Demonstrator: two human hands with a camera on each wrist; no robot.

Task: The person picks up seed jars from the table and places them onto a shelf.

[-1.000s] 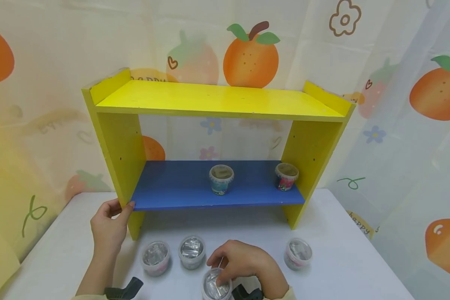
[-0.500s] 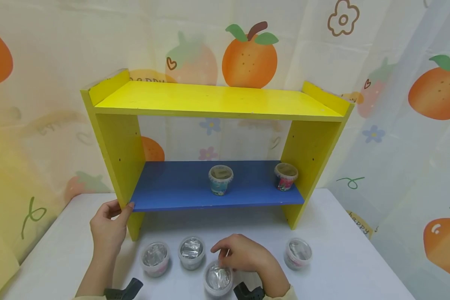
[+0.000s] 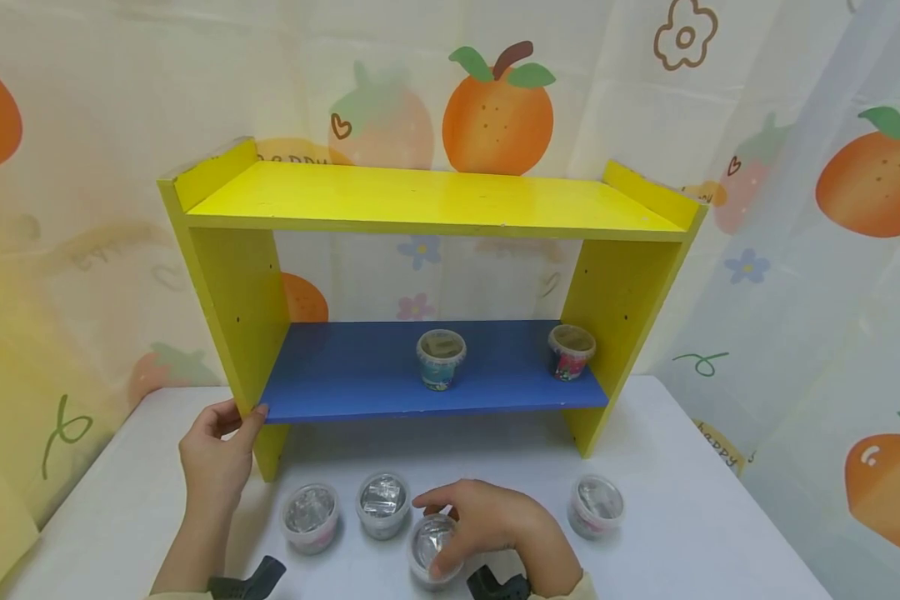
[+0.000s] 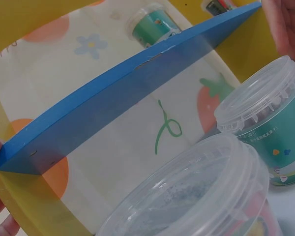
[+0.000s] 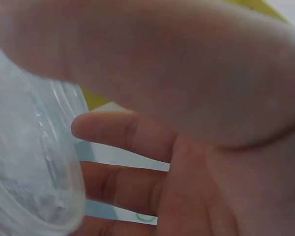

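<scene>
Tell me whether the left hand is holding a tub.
No, the left hand grips the yellow side panel where it meets the blue shelf.

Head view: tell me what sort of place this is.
Probably an indoor tabletop work area, though the wider room is out of view: a white table bears plastic tubs and a yellow-and-blue shelf, with a fruit-print sheet behind.

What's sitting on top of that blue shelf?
Two small tubs: a teal tub near the middle and a reddish tub by the right yellow side panel. The patches of blue shelf directly beneath them are covered, so they can't be seen.
</scene>
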